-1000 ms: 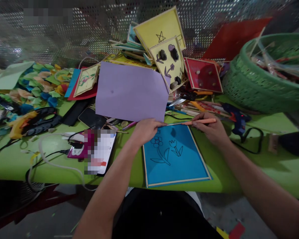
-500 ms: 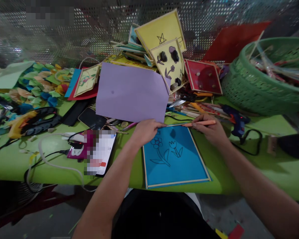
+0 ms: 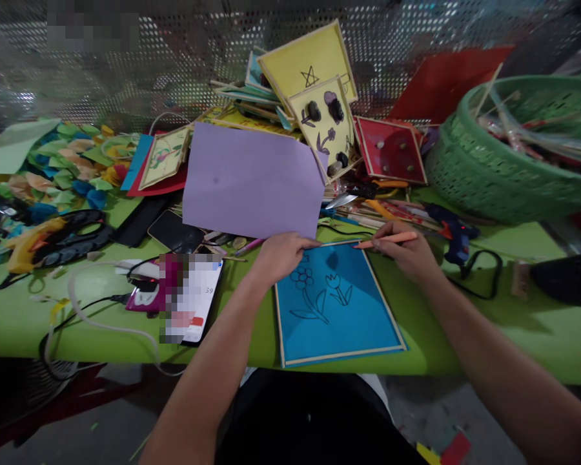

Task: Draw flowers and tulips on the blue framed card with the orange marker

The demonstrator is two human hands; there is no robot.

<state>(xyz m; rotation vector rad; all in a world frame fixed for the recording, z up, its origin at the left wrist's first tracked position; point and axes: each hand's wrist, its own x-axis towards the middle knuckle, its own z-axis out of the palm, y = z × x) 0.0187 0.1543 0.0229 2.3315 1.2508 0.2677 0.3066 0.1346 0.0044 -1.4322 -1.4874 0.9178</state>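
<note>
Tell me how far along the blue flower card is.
Done: two flowers are outlined on the blue card, and thin sticks frame its left, right and bottom edges. In hand: the left hand and right hand press a stick along the top edge. Left: the flowers are unfilled, unlike the yellow card with dark pieces.

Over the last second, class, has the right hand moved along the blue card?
No. The right hand stays at the blue card's top right corner, holding the orange stick; only the camera shifted slightly.
</note>
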